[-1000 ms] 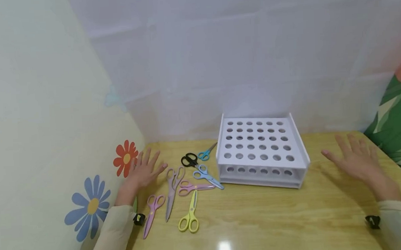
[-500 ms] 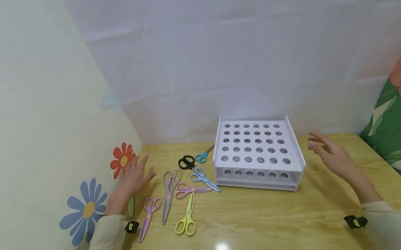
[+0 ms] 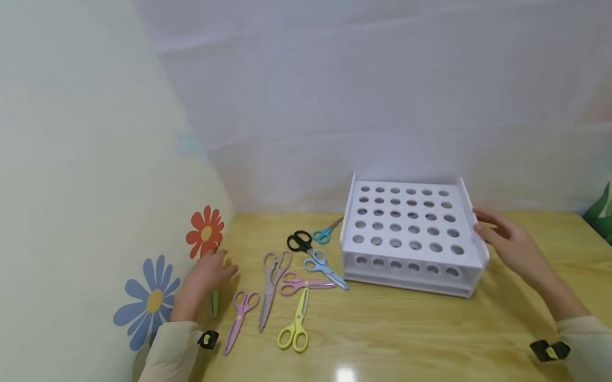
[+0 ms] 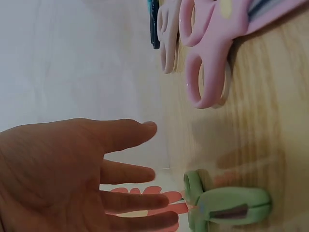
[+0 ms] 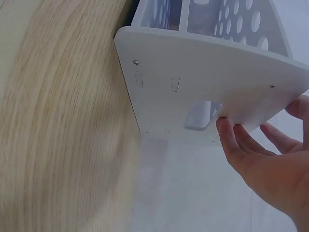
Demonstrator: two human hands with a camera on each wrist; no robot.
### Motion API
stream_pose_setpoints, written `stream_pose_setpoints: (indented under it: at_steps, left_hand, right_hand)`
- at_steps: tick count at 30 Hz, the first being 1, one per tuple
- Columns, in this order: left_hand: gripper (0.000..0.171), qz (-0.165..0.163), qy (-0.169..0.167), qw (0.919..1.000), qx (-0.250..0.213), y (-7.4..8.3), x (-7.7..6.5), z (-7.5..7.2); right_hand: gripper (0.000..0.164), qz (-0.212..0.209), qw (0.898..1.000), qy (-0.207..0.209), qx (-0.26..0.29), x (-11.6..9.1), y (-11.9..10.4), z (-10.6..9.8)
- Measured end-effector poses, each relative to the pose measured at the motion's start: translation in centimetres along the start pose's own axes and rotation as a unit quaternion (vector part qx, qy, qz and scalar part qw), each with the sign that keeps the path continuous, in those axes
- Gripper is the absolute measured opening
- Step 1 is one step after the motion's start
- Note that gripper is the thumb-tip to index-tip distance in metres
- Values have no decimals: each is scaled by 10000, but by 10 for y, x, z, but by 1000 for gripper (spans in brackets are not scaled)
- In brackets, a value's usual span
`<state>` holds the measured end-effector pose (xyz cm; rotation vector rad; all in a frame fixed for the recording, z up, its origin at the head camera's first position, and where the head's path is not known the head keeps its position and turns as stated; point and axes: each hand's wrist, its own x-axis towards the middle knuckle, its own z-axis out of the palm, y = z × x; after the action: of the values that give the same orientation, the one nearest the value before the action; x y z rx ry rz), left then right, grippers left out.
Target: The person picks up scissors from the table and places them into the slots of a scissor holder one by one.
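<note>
A white rack (image 3: 407, 283) with rows of round holes stands on the table. My right hand (image 3: 516, 250) is at its right side; in the right wrist view, fingertips (image 5: 227, 126) touch the side panel (image 5: 159, 96) beside its cut-out slot. My left hand (image 3: 205, 275) hovers near the left wall with fingers loosely extended, holding nothing. Below it lies a pair of green scissors (image 4: 236, 205), partly hidden by the hand in the head view. Pink scissors (image 3: 236, 322) lie just right of the left hand, then larger mauve scissors (image 3: 269, 289).
Between the mauve scissors and the rack are yellow scissors (image 3: 297, 319), other pink scissors (image 3: 310, 283), light-blue scissors (image 3: 326, 269), black-handled scissors (image 3: 300, 241) and teal scissors (image 3: 324, 234). A flower-patterned wall (image 3: 79, 166) borders the left; a white sheet (image 3: 333, 98) hangs behind.
My right hand has moved left from the table's right side to the rack's side panel. The left hand has lowered slightly, its fingers less spread. The head view has shifted a little.
</note>
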<state>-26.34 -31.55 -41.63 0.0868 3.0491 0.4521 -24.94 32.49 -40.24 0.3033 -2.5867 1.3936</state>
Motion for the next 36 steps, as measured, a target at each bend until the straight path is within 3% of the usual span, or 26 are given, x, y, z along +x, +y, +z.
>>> stream_pose_setpoints:
  at_steps: [2,8,13,19,23,36]
  left_hand:
    - [62,-65,-55,9999,68,2,-1,1]
    - [27,-361,-63,9993,-52,2,-6,2]
    - [18,-477,60,9988,-134,1,-5,7]
    - [13,-154,417,9989,175,-5,0,17]
    - [12,-130,608,9978,251,-6,3,22]
    - [16,-229,661,9975,69,-6,10,25]
  right_hand:
    - [58,27,10000,19,45,-1,2,-1]
    - [56,20,9999,93,31,-1,4,-1]
    - [56,25,9999,132,0,-2,4,-1]
    - [56,21,10000,72,20,-1,4,0]
    - [57,55,10000,47,-30,-2,4,0]
    - [59,190,9998,39,-101,-1,5,1]
